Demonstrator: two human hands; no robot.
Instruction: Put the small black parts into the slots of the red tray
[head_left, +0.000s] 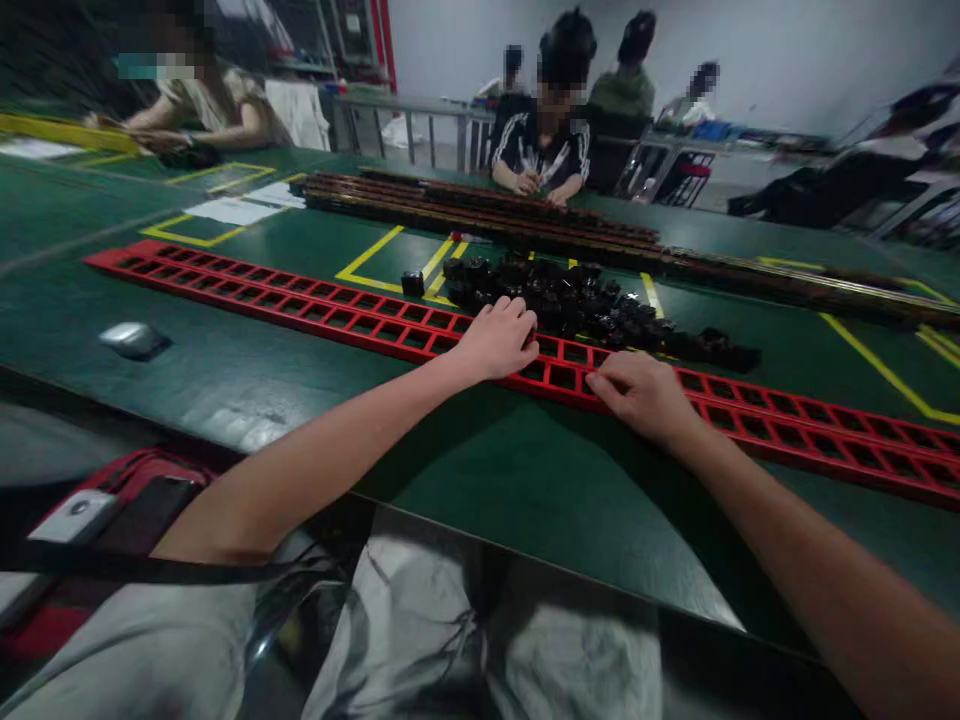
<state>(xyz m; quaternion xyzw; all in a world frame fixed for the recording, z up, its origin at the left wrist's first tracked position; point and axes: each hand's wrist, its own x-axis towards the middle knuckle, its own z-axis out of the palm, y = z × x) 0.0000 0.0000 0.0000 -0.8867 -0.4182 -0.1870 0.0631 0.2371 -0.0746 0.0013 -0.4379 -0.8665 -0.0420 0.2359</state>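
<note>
A long red ladder-like rack point(352, 325) with two rows of rectangular openings lies across the table. Over its middle, my left hand point(497, 340) is closed, fingers curled down next to a heap of small black blocks point(570, 297). Whatever those fingers may pinch is hidden beneath them. My right hand point(641, 392) is curled at the rack's near side, a little to the right, with its thumb against the red frame. Its other fingertips are out of sight behind the hand. One black block point(412, 283) sits apart, left of the heap.
Behind the heap lie long dark strips point(480, 215) in a stack. A silvery rounded object point(132, 340) rests at the left, and white papers point(236, 210) lie farther back. Yellow tape lines mark the green table point(450, 450). A person point(544, 150) works across the table.
</note>
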